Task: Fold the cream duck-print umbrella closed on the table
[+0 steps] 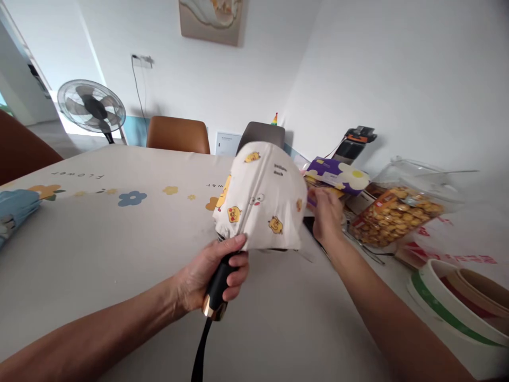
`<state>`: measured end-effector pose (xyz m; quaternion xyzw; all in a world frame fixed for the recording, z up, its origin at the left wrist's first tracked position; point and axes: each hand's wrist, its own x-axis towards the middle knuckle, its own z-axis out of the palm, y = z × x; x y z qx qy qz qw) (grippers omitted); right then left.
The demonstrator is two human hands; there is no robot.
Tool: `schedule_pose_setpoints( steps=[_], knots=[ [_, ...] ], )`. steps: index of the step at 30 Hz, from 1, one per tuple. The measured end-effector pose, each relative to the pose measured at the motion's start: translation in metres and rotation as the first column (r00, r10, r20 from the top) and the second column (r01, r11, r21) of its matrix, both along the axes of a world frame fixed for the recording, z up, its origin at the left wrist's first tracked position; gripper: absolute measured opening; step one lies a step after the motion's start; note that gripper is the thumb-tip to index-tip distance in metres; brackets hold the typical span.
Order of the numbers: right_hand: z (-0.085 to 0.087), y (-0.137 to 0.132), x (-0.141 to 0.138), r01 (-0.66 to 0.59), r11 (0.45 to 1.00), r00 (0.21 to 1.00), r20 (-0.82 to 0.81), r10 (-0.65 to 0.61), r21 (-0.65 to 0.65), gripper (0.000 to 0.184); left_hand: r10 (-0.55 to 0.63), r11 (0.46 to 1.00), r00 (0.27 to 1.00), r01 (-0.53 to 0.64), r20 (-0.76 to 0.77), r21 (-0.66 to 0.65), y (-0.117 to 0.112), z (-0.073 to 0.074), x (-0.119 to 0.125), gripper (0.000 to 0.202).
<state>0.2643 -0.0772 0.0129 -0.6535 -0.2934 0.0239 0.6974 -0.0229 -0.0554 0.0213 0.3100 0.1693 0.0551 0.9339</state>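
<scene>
A folded umbrella (274, 193) with loose white fabric, printed with yellow cartoon ducks, stands tilted over the table in front of me. My left hand (222, 268) is wrapped around its black handle (217, 286), the thumb lying against the lower edge of the fabric. The handle ends in a gold cap, and a black wrist strap (201, 345) hangs from it. Beside the right edge of the fabric is my right hand (328, 215), its fingers bent and slightly smeared. Whether those fingers touch or pinch the fabric cannot be made out.
A purple floral pack (338, 175), a dark bottle (352, 144), a clear jar of snacks (397, 215) and round rolls or tubs (457, 307) crowd the right side. A light-blue folded item (18, 209) lies far left. Chairs (177, 135) and a fan (92, 106) stand beyond the table.
</scene>
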Motion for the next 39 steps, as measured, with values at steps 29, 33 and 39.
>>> schedule_pose_setpoints(
  steps=[29,33,39],
  knots=[
    [-0.036,-0.023,-0.048,-0.197,0.691,0.952,0.034,0.305,-0.696,0.035,0.348,0.923,0.897,-0.379,-0.272,-0.069,0.032,-0.038,0.013,0.026],
    [-0.034,-0.024,-0.048,-0.29,0.7,0.946,-0.086,0.312,-0.653,0.02,0.349,0.923,0.896,-0.379,-0.274,-0.068,0.032,-0.037,0.014,0.026],
    [-0.02,-0.036,-0.039,-0.569,0.762,0.783,-0.488,0.387,-0.308,0.019,0.343,0.925,0.896,-0.375,-0.28,-0.065,0.033,-0.036,0.014,0.026]
  ],
)
